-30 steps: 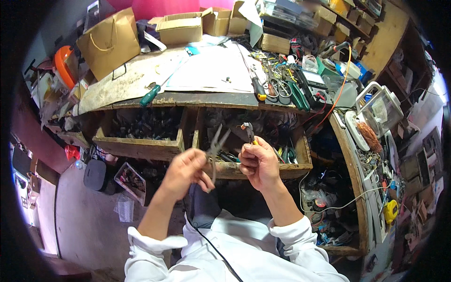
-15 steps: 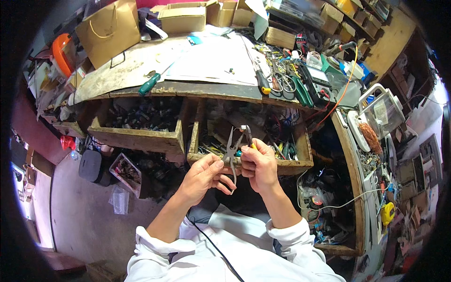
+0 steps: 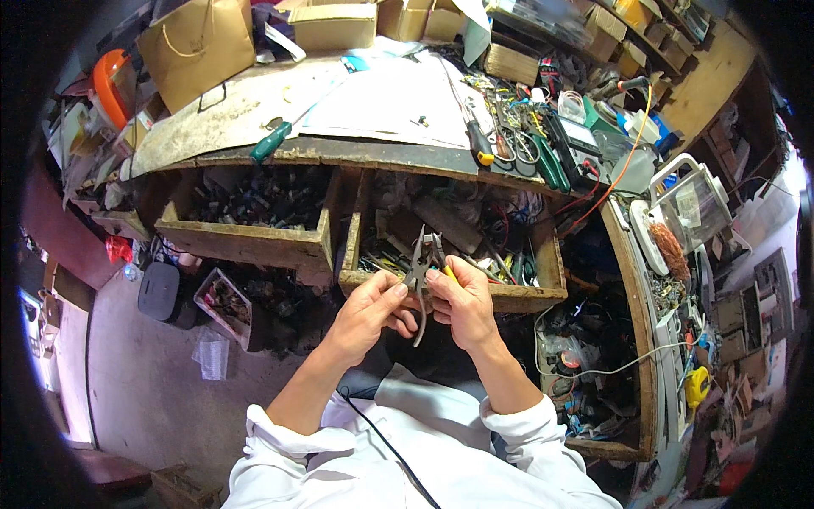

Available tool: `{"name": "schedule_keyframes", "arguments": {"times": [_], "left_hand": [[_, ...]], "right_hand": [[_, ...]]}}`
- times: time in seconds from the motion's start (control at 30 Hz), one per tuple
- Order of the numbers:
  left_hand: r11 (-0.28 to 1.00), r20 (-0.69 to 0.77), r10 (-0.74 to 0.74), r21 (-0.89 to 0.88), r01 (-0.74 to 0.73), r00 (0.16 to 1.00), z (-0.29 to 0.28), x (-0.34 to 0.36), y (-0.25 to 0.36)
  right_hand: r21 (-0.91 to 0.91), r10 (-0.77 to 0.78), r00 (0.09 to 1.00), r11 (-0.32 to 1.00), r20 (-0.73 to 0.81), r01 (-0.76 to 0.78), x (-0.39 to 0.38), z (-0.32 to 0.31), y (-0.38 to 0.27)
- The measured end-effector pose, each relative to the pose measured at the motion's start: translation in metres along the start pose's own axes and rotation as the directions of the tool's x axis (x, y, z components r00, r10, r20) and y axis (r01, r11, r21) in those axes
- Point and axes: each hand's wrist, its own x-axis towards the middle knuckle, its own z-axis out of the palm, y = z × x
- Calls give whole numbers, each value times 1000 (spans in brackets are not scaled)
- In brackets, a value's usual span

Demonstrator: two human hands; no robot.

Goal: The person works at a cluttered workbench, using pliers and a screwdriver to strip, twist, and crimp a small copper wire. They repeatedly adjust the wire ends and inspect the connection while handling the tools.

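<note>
My left hand (image 3: 370, 310) has its fingers curled around bare metal pliers (image 3: 419, 280), whose jaws point up and handles down. My right hand (image 3: 460, 297) grips yellow-handled pliers (image 3: 451, 273) with dark jaws. A small silvery piece (image 3: 432, 240) shows at those jaw tips, beside the tips of the bare pliers; whether both jaws touch it I cannot tell. Both hands are close together in front of an open wooden drawer (image 3: 521, 291) full of tools and wire.
The worktop (image 3: 195, 144) carries white sheets (image 3: 365, 114), screwdrivers (image 3: 475, 144), pliers, scissors, a paper bag (image 3: 195, 51) and cardboard boxes (image 3: 332, 27). A second open drawer (image 3: 244, 241) is at left. A side bench (image 3: 634, 297) holds clutter at right; bins (image 3: 165, 293) stand below on the left.
My left hand has moved right and up, bringing the bare pliers against the yellow-handled pair. My right hand has shifted slightly; the two jaw tips now overlap around the small piece.
</note>
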Motion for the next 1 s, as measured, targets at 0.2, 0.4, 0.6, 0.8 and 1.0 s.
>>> {"name": "schedule_keyframes", "arguments": {"times": [0.2,0.4,0.6,0.8,1.0], "left_hand": [[981,107,-41,-184,61,993,8,-5,13],[896,263,-30,-421,142,964,5,-8,8],[823,298,-84,-517,235,951,9,-8,3],[715,386,-153,-592,372,910,7,-12,1],[700,442,-90,-610,372,893,13,-12,-2]], "right_hand": [[77,28,999,997,44,-31,-3,-3,0],[112,25,997,993,73,-33,-3,-5,2],[110,6,991,994,133,-20,-4,-10,8],[129,67,974,987,216,-96,-6,-18,11],[76,103,971,990,215,-122,-8,-12,8]]}}
